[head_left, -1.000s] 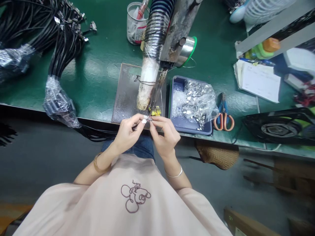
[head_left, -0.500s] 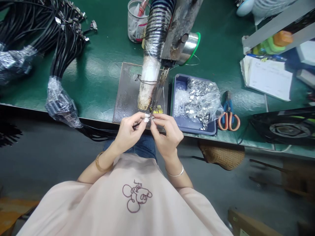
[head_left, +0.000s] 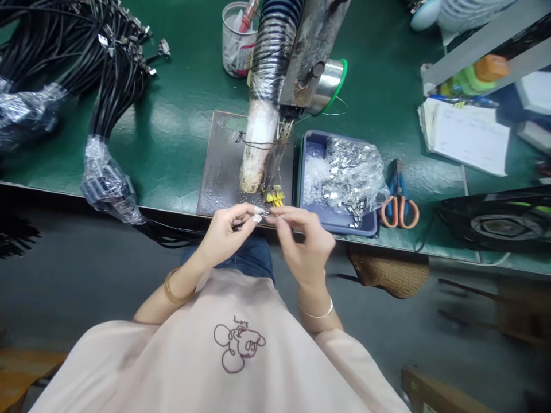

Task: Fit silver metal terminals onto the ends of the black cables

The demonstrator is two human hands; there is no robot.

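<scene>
A small metal cable connector [head_left: 266, 214] sits between my two hands, just in front of the bench edge. My left hand [head_left: 226, 234] is closed on it, pinching with thumb and forefinger, which have white wraps at the tips. From the other side my right hand [head_left: 306, 241] also grips the connector's end; its fingers are slightly blurred and the thumb lies farther back than the forefinger. A soldering iron tip [head_left: 278, 155] points down just beyond my fingers, next to a yellow piece [head_left: 275, 196]. Black cables [head_left: 172, 232] run toward my left hand from below the edge.
A fume hose [head_left: 260, 135] hangs over a dark plate [head_left: 221, 155]. To the right are a blue tray [head_left: 312, 218] with bagged metal parts, orange-handled pliers [head_left: 399, 198] and a black fan-like device [head_left: 495, 221]. Wrapped cable bundles [head_left: 107, 178] lie left; a solder spool [head_left: 329, 86] is behind.
Both hands have drawn slightly back from the soldering iron with the connector. My right hand has shifted right, its thumb sliding back from the connector. The yellow piece shows more fully.
</scene>
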